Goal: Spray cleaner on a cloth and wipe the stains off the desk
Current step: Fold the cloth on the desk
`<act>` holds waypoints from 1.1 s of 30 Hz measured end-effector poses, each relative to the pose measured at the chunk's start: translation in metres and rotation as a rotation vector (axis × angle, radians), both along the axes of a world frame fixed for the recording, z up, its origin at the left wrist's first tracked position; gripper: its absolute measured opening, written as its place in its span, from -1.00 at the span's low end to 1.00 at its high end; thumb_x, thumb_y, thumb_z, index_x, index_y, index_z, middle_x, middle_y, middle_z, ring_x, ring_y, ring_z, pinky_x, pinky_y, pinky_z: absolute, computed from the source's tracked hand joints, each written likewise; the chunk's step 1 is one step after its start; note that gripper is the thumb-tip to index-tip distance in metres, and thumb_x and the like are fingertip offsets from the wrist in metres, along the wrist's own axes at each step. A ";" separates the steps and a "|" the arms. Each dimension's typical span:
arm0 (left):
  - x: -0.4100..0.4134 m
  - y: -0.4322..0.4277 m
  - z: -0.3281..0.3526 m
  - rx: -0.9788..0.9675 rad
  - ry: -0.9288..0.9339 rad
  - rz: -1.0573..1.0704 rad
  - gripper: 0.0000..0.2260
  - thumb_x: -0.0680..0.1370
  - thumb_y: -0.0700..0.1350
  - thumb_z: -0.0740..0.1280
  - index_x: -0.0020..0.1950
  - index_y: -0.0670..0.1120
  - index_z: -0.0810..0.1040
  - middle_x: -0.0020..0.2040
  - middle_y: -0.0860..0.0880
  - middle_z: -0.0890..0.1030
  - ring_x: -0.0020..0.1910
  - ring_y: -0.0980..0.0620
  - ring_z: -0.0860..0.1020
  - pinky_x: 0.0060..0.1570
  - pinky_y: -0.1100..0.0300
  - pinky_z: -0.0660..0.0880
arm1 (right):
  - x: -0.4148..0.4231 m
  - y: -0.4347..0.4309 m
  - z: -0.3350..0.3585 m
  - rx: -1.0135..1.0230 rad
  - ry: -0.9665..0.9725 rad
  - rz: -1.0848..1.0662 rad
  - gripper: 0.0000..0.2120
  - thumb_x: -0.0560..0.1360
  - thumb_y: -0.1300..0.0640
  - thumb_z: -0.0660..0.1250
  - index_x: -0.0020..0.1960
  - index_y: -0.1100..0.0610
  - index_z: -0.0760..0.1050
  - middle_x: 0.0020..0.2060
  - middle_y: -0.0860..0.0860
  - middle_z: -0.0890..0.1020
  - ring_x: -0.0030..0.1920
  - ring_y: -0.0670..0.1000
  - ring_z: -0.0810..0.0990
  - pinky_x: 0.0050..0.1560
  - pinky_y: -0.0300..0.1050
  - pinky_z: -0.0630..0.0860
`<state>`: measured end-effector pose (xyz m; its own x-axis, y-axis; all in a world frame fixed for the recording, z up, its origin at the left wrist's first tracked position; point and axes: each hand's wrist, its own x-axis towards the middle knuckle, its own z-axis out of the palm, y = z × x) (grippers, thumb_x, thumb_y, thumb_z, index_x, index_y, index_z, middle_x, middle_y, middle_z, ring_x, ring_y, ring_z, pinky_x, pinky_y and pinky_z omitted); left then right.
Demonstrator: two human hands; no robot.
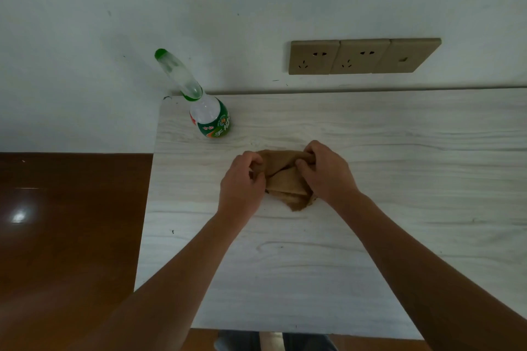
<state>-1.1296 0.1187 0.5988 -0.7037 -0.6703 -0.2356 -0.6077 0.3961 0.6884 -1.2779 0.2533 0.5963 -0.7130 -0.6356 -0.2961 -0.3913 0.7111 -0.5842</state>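
A brown cloth (285,177) lies bunched in the middle of the pale wood-grain desk (370,236). My left hand (242,182) grips its left side and my right hand (325,171) pinches its upper right fold; both hold it just on the desk top. A clear cleaner bottle (211,117) with a green label and a clear cap over a green spray head stands upright at the desk's far left corner, apart from both hands. Small dark specks dot the desk near its left edge.
A white wall rises behind the desk, with a row of tan wall sockets (362,55) above the back edge. Dark brown glossy floor (65,222) lies left of the desk. The desk's left edge runs close to my left forearm.
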 end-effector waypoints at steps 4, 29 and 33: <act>-0.001 0.004 -0.001 0.083 -0.088 -0.048 -0.69 0.52 -0.03 0.43 0.23 0.10 0.47 0.10 0.10 0.47 -0.07 0.14 0.54 -0.09 0.24 0.51 | -0.001 0.018 0.000 0.039 -0.007 -0.023 -0.76 0.56 -0.10 0.31 0.14 -0.04 0.37 -0.10 -0.12 0.54 -0.13 -0.06 0.54 -0.16 -0.14 0.41; 0.116 -0.049 0.014 0.057 0.024 0.213 -0.72 0.52 -0.26 0.42 0.08 0.09 0.51 0.02 0.05 0.54 -0.05 0.14 0.56 -0.05 0.28 0.51 | 0.104 -0.065 0.013 -0.164 -0.195 0.051 -0.66 0.47 0.10 0.40 0.21 -0.04 0.45 -0.04 -0.12 0.57 -0.09 -0.09 0.54 -0.09 -0.26 0.40; 0.148 -0.102 0.017 0.046 0.055 0.232 -0.75 0.53 -0.24 0.44 0.09 0.06 0.53 0.03 0.06 0.54 -0.06 0.14 0.56 -0.03 0.20 0.57 | 0.131 -0.121 0.017 -0.186 -0.184 0.043 -0.66 0.48 0.11 0.40 0.22 -0.03 0.44 -0.06 -0.13 0.55 -0.11 -0.08 0.54 -0.08 -0.20 0.40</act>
